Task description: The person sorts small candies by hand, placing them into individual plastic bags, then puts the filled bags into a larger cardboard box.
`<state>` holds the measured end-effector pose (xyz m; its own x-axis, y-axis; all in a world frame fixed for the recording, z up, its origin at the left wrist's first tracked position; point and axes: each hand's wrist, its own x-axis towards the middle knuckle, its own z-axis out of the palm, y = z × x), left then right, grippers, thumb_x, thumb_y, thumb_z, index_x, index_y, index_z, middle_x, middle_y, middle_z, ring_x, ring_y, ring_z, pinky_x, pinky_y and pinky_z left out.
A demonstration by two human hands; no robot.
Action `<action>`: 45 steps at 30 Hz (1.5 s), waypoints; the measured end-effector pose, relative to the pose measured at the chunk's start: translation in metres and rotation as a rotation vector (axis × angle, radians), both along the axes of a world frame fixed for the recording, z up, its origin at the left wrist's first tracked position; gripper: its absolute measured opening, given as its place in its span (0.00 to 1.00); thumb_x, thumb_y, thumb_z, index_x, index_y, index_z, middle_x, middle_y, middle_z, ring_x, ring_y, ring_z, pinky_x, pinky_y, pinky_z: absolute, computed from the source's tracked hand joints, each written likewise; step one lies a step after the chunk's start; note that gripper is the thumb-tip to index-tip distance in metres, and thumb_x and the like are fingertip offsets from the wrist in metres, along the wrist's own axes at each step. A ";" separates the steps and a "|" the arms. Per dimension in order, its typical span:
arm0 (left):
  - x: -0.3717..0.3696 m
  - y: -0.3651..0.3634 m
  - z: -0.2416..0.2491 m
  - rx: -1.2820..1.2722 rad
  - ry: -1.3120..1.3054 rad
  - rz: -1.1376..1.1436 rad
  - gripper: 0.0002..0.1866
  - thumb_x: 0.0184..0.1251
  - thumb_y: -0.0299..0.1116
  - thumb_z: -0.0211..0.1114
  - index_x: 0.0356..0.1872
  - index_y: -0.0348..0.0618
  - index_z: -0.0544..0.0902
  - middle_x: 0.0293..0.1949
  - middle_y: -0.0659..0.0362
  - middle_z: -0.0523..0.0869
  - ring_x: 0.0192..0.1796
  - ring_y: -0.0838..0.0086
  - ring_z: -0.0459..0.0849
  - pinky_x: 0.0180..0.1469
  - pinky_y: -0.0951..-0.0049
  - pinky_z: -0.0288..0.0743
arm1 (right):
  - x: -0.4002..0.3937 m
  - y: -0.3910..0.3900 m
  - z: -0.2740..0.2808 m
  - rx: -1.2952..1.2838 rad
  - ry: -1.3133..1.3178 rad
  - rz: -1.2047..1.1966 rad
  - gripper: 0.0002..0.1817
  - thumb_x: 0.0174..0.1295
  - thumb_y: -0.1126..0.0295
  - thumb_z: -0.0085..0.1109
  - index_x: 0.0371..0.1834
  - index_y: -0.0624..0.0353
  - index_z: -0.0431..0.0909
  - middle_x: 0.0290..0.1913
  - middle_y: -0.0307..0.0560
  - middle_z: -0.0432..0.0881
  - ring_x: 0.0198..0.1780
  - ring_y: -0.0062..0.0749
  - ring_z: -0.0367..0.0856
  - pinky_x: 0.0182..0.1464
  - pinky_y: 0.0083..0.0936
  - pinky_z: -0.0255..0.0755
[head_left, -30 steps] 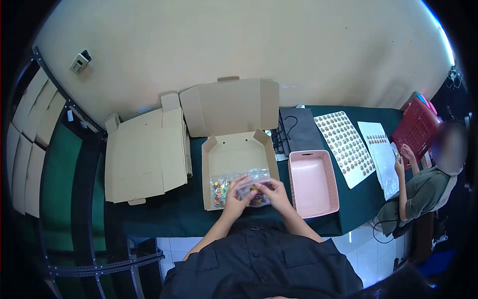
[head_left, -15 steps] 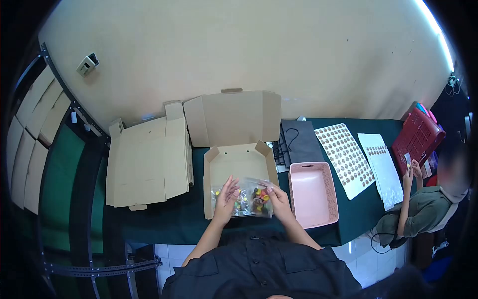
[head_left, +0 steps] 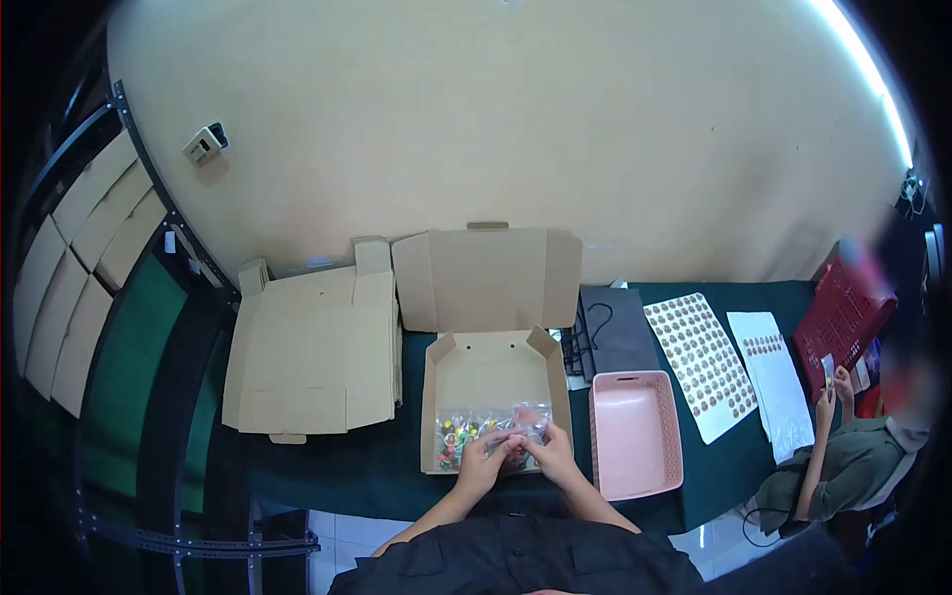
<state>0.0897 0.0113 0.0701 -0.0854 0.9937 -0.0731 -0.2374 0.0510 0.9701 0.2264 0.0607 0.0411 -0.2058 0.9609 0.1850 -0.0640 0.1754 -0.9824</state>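
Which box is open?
The box under the left hand and right hand: its lid stands raised. The stack to its left lies flat; the rack boxes look shut.

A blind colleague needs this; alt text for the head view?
A person's left hand and right hand hold a clear bag over an open cardboard box containing another bag of colourful pieces. Stacked cardboard is left, a pink basket right, another person far right.
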 end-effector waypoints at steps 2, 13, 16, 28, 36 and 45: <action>-0.005 0.005 -0.031 0.040 0.091 -0.024 0.14 0.65 0.35 0.56 0.43 0.35 0.80 0.37 0.58 0.82 0.37 0.80 0.79 0.46 0.78 0.72 | 0.010 0.006 0.006 -0.261 -0.058 0.306 0.20 0.57 0.68 0.58 0.51 0.65 0.72 0.51 0.50 0.74 0.55 0.30 0.69 0.59 0.25 0.58; -0.008 0.005 -0.014 0.142 0.047 0.158 0.23 0.70 0.43 0.45 0.52 0.31 0.70 0.50 0.51 0.74 0.52 0.69 0.74 0.55 0.69 0.65 | 0.008 0.003 0.021 -0.307 0.048 0.234 0.23 0.69 0.58 0.36 0.60 0.61 0.64 0.54 0.47 0.72 0.56 0.29 0.68 0.60 0.24 0.57; -0.017 0.015 -0.021 0.215 0.038 0.214 0.24 0.68 0.42 0.49 0.58 0.34 0.65 0.58 0.50 0.66 0.59 0.68 0.67 0.61 0.70 0.57 | 0.004 0.006 0.020 -0.093 0.016 0.064 0.23 0.69 0.58 0.36 0.59 0.63 0.65 0.57 0.49 0.69 0.57 0.31 0.68 0.60 0.25 0.58; 0.005 0.013 -0.006 0.282 0.106 -0.084 0.40 0.54 0.39 0.66 0.64 0.34 0.55 0.66 0.49 0.54 0.67 0.63 0.57 0.66 0.65 0.50 | -0.005 -0.003 0.028 0.323 -0.191 0.203 0.28 0.68 0.56 0.27 0.62 0.65 0.59 0.61 0.58 0.59 0.63 0.45 0.57 0.64 0.33 0.49; -0.005 0.009 -0.020 0.104 0.015 -0.018 0.19 0.55 0.33 0.66 0.46 0.36 0.74 0.44 0.56 0.78 0.47 0.75 0.75 0.48 0.76 0.68 | -0.009 -0.007 0.041 0.141 -0.095 -0.247 0.21 0.52 0.72 0.59 0.51 0.59 0.71 0.51 0.50 0.64 0.53 0.35 0.67 0.51 0.27 0.63; -0.033 0.013 -0.020 0.173 0.290 -0.055 0.11 0.61 0.31 0.60 0.39 0.34 0.81 0.35 0.56 0.84 0.36 0.77 0.80 0.50 0.74 0.69 | 0.000 -0.004 0.015 0.027 -0.091 0.034 0.09 0.59 0.71 0.53 0.36 0.65 0.79 0.36 0.45 0.80 0.41 0.28 0.76 0.48 0.23 0.65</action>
